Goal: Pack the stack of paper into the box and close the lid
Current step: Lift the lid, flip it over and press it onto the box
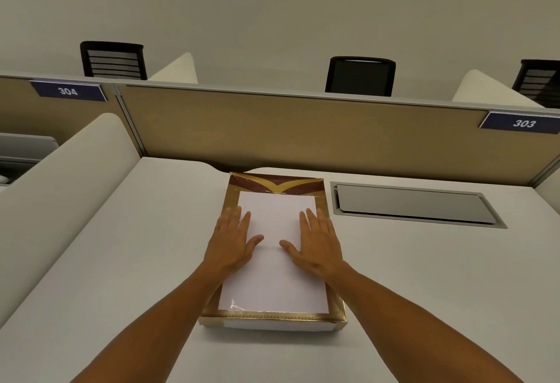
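Flat on the white desk [121, 246] lies a gold box [335, 303] with a brown and gold pattern along its far end, set near the desk's far edge, just below the tan partition [303, 134]. Inside it rests the stack of paper [272, 276], white and squared, filling nearly the whole box so that only a thin gold rim shows around it; at the near end a white edge of the stack also shows through the box's front wall. No lid can be told apart from the box.

Both hands lie palm down on the top sheet. The left hand [231, 240] has its fingers [235, 215] straight and slightly spread, the outer ones reaching over the left rim of the box, the thumb stretched toward the middle. The right hand [316, 241] mirrors it: fingers [312, 219] extended, a little apart, the outermost reaching the right rim, thumb pointing inward. Neither hand grips anything; they only press flat on the paper, thumbs near each other but apart.

To the right of the box, a grey recessed hatch [415, 203] sits in the desk surface. Number plates reading 304 [68, 90] and 303 [524, 123] hang on the partition, with black chairs [360, 74] beyond.
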The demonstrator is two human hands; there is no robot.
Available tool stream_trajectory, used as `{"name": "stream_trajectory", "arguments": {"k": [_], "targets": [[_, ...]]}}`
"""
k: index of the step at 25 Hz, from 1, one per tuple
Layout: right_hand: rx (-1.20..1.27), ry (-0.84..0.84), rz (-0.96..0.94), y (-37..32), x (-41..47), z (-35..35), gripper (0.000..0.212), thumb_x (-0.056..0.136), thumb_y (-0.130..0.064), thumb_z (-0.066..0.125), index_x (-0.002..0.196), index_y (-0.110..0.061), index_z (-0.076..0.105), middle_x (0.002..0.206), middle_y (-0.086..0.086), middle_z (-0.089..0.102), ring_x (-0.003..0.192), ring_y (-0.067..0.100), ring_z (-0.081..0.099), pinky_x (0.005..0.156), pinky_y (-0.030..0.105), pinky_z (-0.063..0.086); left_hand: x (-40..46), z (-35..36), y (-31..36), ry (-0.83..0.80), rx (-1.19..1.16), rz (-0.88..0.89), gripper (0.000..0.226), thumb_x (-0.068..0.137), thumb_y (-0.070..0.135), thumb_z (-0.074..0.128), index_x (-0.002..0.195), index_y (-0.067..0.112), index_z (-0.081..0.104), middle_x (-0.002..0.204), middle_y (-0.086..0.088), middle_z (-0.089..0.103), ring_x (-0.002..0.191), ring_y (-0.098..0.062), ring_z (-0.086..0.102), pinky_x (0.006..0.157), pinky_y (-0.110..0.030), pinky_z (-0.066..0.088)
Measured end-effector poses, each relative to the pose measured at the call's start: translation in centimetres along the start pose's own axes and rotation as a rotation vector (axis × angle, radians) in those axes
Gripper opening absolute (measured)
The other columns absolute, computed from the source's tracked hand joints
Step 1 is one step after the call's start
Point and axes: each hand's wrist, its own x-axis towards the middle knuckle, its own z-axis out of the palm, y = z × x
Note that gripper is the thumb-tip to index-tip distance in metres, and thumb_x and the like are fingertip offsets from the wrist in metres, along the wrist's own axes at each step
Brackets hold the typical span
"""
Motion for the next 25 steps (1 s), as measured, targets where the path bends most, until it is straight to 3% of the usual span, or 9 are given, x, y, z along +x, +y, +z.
{"name": "stream_trajectory", "arguments": {"k": [3, 16, 25], "targets": [[-0.041, -0.004, -0.012, 0.2, 0.5, 1.6, 0.116, 0.060, -0.088, -0.008, 0.155, -0.023, 0.004, 0.165, 0.002, 0.001, 0.152, 0.030, -0.002, 0.120, 0.048, -0.002, 0.0, 1.9, -1.2, 0.002, 0.041, 0.012, 0.121, 0.059, 0.088, -0.022, 0.155, 0.024, 0.015, 0.166, -0.007, 0.007, 0.153, -0.032, 0.004, 0.122, -0.046, 0.003], [-0.026, 0.019, 0.006, 1.5, 0.6, 2.4, 0.109, 0.068, -0.088, -0.001, 0.155, -0.023, 0.002, 0.165, -0.001, 0.000, 0.152, 0.027, -0.002, 0.123, 0.046, 0.000, -0.1, 2.2, -1.2, 0.023, 0.026, 0.036, 0.110, 0.070, 0.085, -0.012, 0.155, 0.024, 0.020, 0.165, -0.007, 0.012, 0.152, -0.032, 0.009, 0.120, -0.044, 0.005], [-0.042, 0.022, 0.009, 1.8, 0.5, 2.8, 0.102, 0.076, -0.085, 0.010, 0.155, -0.022, 0.004, 0.165, 0.001, 0.001, 0.152, 0.027, -0.001, 0.123, 0.048, 0.001, 0.0, 2.8, -1.3, 0.007, 0.076, 0.034, 0.107, 0.070, 0.083, -0.015, 0.156, 0.025, 0.013, 0.166, -0.006, 0.007, 0.153, -0.030, 0.004, 0.121, -0.042, 0.002]]}}
